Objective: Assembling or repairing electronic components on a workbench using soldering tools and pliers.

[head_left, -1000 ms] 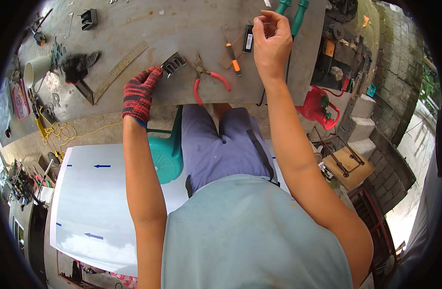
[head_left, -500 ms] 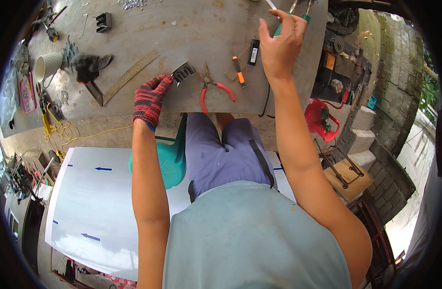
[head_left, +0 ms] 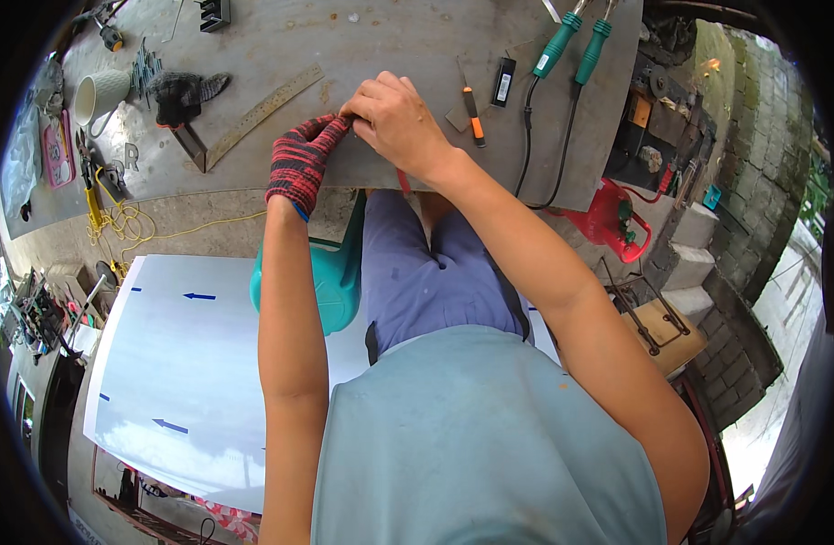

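My left hand (head_left: 301, 165), in a red-and-black knit glove, is closed near the table's front edge. Bare and curled, my right hand (head_left: 397, 123) meets its fingertips. The small E-shaped metal piece seen in the left fingers before is now hidden behind the hands. One red handle (head_left: 403, 182) of the pliers shows below my right wrist; the rest is covered. Two green-handled soldering irons (head_left: 559, 45) lie farther right with black cords. Between them and my right hand are an orange-and-black screwdriver (head_left: 473, 118) and a black box with a white label (head_left: 502, 82).
On the metal table (head_left: 281, 45) lie a steel ruler (head_left: 263, 118), a dark glove (head_left: 188, 94), a pale cup (head_left: 99, 96) and another E-shaped piece (head_left: 214, 14). A teal stool (head_left: 322, 304) stands below the front edge; a red container (head_left: 608, 222) is at the right.
My right hand has let go of a green-handled soldering iron and come left to my gloved left hand, covering the metal piece and most of the pliers. The view has shifted slightly.
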